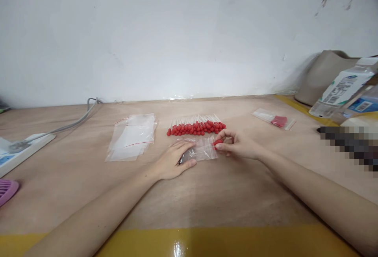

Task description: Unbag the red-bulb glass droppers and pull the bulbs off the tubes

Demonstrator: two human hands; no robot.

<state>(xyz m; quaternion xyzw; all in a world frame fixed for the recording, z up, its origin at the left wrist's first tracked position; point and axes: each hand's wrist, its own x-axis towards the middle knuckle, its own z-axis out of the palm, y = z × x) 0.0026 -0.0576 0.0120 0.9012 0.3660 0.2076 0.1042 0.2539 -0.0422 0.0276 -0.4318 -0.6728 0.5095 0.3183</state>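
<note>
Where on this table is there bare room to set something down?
Bare wood lies between the stack of empty bags and the power strip, and on the near table between the forearms. It is crowded where the left hand and right hand meet at the small bag below the row of red-bulb droppers.
</note>
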